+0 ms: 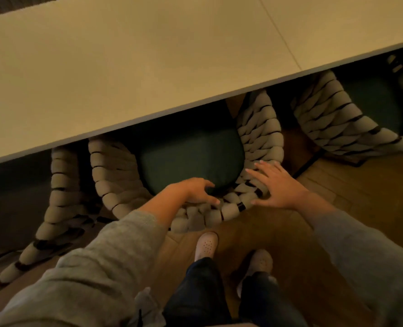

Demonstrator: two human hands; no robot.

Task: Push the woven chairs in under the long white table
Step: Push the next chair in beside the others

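**Q:** Nearest the lens, what does the head view show?

**A:** Grey sleeves (96, 263) at 7 and 4 o'clock, dark trousers and two pale shoes (206, 246) at 6 o'clock on the wood floor (361, 185). Just beyond, the centre woven chair (115, 182) stands at frame centre, its dark seat cushion (191, 159) partly under the edge of the long white table (148, 67).

**Q:** State of each hand?

**A:** Left hand (193, 191) curls over the back rim at the cushion's near edge, fingers bent around the weave. Right hand (278, 185) lies flat and spread on the rim at 3 o'clock from the left hand, gripping nothing.

**Q:** Handling characteristics?

**A:** Judged from appearance: thick braided cords, soft and yielding under the palm, wound over what seems a stiff dark frame. Expect moderate weight and leg drag on the floor. Press on the rim, where the frame backs the cords, both hands level, so the chair does not slew.

**Q:** What cannot be confirmed?

**A:** Chair legs, the table supports and the seat front are hidden beneath the tabletop. A left neighbour chair (59, 185) at 9 o'clock and a right neighbour chair (332, 119) at 2 o'clock are partly covered by the table or cut off. Dim light and blur obscure the weave detail.
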